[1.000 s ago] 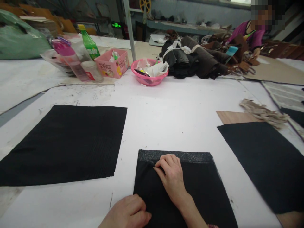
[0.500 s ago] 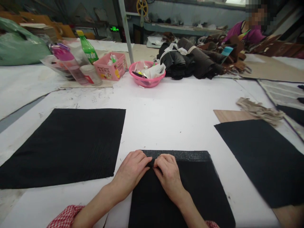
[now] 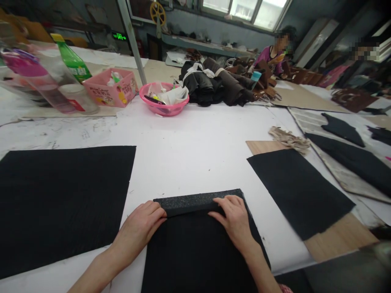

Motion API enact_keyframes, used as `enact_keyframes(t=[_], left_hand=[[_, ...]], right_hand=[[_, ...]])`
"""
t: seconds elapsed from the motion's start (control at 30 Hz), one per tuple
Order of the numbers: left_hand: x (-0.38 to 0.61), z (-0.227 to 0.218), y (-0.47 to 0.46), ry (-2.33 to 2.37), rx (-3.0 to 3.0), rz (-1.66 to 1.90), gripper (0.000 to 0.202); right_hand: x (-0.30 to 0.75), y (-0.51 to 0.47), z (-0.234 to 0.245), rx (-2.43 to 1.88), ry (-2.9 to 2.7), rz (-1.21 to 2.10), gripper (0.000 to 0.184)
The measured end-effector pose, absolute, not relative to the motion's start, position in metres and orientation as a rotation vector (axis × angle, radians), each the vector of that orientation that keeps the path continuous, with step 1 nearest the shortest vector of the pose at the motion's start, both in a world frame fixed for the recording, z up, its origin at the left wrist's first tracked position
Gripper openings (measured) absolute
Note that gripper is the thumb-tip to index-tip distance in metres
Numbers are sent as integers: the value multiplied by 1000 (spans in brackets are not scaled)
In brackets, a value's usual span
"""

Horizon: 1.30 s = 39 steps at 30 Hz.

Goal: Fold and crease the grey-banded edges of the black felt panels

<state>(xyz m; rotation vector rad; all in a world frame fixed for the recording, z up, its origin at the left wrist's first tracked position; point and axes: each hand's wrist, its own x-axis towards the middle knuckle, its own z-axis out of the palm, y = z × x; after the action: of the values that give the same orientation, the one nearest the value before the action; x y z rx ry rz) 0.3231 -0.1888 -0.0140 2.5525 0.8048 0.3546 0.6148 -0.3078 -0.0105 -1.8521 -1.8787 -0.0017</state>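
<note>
On the left of the white table (image 3: 189, 158), a water bottle with a purple lid (image 3: 42, 83) leans near a green bottle (image 3: 71, 61) and a jar (image 3: 77, 99); below them a black sheet (image 3: 64, 207) lies flat. Next come a pink box (image 3: 108, 88) and, just beside it, a pink bowl (image 3: 165, 108) filled with small items. In the near middle, directly in front of the person, lies the middle sheet (image 3: 195, 252), also black, a speckled band (image 3: 189, 199) along its far edge and a narrow fold (image 3: 191, 210) below that. The left hand (image 3: 145, 221) pinches the fold's left end between thumb and fingers. Behind the bowl sits a tied dark bundle (image 3: 203, 85). The right hand (image 3: 235, 213) is on the fold farther right, thumb and fingertips slightly apart across it; how firmly it grips, I cannot tell. Farther right, a person in purple (image 3: 267, 56) is at the back, crumpled gloves (image 3: 288, 139) lie nearer, and the right sheet (image 3: 299, 189), black too, rests on a wooden board (image 3: 342, 236).
</note>
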Motion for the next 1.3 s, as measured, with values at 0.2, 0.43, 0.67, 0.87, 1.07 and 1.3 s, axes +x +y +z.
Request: enact_keyframes(t=[0.2, 0.43, 0.67, 0.87, 1.07, 1.3], left_hand=[[324, -14, -186, 786, 2551, 375, 13], [325, -9, -185, 808, 2541, 323, 10], [322, -9, -185, 815, 2506, 393, 9], [319, -14, -185, 852, 2453, 483, 11], [314, -19, -188, 890, 2344, 651, 13], [307, -26, -191, 889, 2384, 718, 15]], right_hand=[[700, -341, -9, -1989, -1847, -310, 27], [659, -312, 7, -1969, -1694, -129, 20], [539, -267, -2, -1571, -1937, 447, 26], [521, -259, -20, -1571, -1950, 385, 13], [521, -257, -24, -1558, -1931, 336, 14], [522, -257, -28, -1567, -1931, 355, 24]])
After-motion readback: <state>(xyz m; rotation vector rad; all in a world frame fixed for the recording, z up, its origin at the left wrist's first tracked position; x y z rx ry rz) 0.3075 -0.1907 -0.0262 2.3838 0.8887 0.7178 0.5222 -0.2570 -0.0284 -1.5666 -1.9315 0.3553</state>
